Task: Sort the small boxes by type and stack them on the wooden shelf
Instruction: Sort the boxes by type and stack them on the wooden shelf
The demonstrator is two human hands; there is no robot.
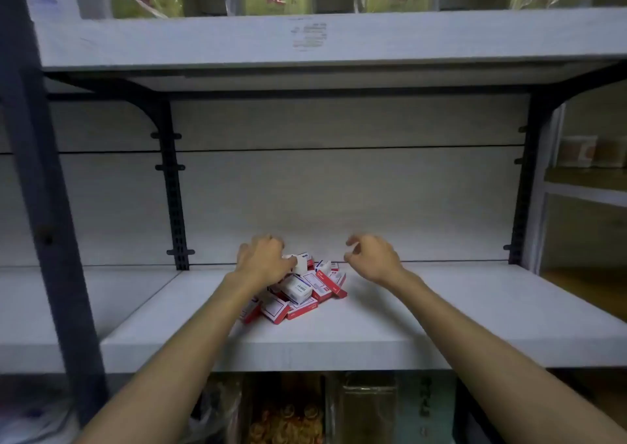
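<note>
Fingers (261, 243) of the left hand (263, 262) curled round one small white cardboard box (300, 263), its direction unclear; right hand (371, 255) hovered loosely curled, holding nothing, beside the jumbled heap of small red-and-white boxes (298, 294) on the pale wooden shelf (441, 308).

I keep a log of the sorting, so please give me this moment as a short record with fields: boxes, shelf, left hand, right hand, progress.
boxes: pile of small boxes, red-and-white ones mixed with white-and-blue ones, unsorted
shelf: pale wooden shelf, pile near its back, middle
left hand: left hand on the pile, pinches a small white box
right hand: right hand hovers right of the pile, fingers loosely curled, holds nothing
progress: no stack visible yet
</note>
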